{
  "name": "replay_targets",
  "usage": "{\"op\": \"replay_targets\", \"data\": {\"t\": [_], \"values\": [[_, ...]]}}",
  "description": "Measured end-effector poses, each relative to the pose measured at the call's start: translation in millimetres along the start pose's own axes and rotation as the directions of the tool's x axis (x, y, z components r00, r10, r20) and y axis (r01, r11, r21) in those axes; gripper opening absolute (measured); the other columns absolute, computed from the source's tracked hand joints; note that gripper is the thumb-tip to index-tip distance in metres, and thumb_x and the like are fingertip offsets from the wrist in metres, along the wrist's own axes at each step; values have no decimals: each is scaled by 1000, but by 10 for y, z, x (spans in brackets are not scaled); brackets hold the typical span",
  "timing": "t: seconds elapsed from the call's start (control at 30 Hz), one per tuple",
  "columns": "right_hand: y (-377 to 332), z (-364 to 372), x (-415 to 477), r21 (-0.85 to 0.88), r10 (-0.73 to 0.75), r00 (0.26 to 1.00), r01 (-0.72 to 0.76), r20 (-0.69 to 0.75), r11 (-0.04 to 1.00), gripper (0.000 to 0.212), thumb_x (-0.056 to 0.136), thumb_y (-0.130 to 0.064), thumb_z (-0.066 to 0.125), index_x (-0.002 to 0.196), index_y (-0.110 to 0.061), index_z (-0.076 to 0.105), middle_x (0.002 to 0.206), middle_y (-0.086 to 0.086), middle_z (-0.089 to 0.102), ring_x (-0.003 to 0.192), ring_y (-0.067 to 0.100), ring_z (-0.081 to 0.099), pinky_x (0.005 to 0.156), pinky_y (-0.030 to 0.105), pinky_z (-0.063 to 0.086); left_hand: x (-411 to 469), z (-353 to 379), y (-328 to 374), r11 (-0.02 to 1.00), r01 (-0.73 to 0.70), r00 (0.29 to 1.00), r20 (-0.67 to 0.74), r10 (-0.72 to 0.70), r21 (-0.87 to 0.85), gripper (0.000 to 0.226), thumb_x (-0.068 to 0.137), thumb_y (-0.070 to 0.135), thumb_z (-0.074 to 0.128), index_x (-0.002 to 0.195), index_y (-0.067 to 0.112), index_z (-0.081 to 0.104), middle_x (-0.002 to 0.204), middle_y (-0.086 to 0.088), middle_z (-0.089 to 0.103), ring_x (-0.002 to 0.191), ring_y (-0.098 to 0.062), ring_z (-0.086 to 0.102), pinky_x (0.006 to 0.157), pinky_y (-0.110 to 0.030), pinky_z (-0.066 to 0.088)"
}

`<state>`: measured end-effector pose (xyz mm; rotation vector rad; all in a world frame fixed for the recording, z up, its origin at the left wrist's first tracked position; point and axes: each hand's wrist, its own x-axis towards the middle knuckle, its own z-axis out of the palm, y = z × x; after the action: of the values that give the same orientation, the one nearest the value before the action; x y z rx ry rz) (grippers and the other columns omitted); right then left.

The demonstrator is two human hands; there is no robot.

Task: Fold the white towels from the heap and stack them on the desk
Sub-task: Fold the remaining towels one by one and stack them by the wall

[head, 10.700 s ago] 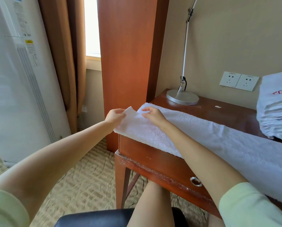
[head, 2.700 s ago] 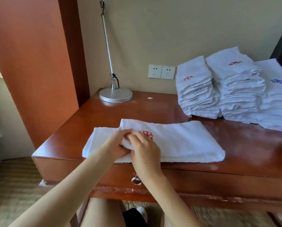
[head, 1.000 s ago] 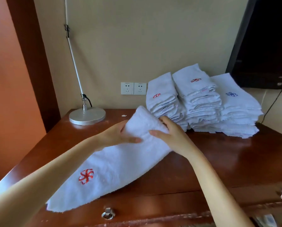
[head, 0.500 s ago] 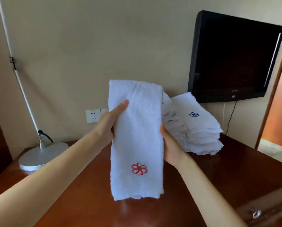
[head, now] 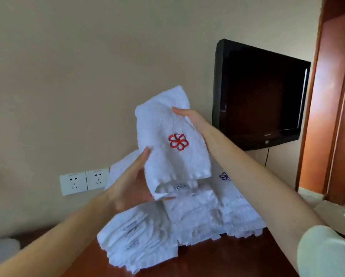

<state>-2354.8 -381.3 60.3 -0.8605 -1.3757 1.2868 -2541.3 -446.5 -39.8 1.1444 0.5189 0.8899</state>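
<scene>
Over on the left, two wall sockets sat on the far wall, out of the way. The left hand held the folded towel by its low left edge, with the thumb on the front and the fingers tucked behind. The towel was up in the air, just above the stacks of folded towels, and its red flower mark faced me. It looked soft, light and floppy, so I think it would sag or fall open if held by one corner. Holding both sides, as here, seemed best. The right hand gripped the top right edge, thumb in front, fingers hidden behind. The stacks stood on the brown surface by the wall and looked a bit wobbly, so a bump might tip them. To the right a black TV hung on the wall, well apart from the towel.
</scene>
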Motion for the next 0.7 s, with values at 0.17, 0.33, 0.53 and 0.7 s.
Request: {"op": "replay_targets", "data": {"t": [0.17,0.33,0.53,0.7], "values": [[299,-245,771,-154,197,972,-215,-127,964,29,92,-36,61,86,-7,65,80,11,70,64,23,68,71,34,52,435,-198,-323,963,47,995,-78,-70,-264,47,84,17,60,128,5,51,124,-25,61,109,-36,64,79,-38,59],[894,-489,957,-319,331,916,-391,-227,863,33,86,-32,72,105,-6,65,93,12,70,75,23,68,63,29,54,648,-280,-466,930,118,978,-123,-170,-348,35,89,16,39,113,-2,58,118,-23,65,102,-31,66,81,-42,54],[808,-632,1044,-192,104,994,-110,-39,975,46,88,-22,70,128,-5,57,116,18,67,100,29,69,86,36,57,618,-81,-436,935,65,986,-122,-114,-348,31,92,14,38,116,5,55,114,-19,68,91,-27,72,73,-31,58],[1047,-725,1078,-385,205,974,-226,-95,895,62,70,-35,84,122,-9,63,113,14,70,104,32,68,99,47,49,545,76,-691,945,202,960,-139,-243,-259,35,95,26,41,97,9,73,114,-9,70,95,-22,70,84,-32,53]]}}
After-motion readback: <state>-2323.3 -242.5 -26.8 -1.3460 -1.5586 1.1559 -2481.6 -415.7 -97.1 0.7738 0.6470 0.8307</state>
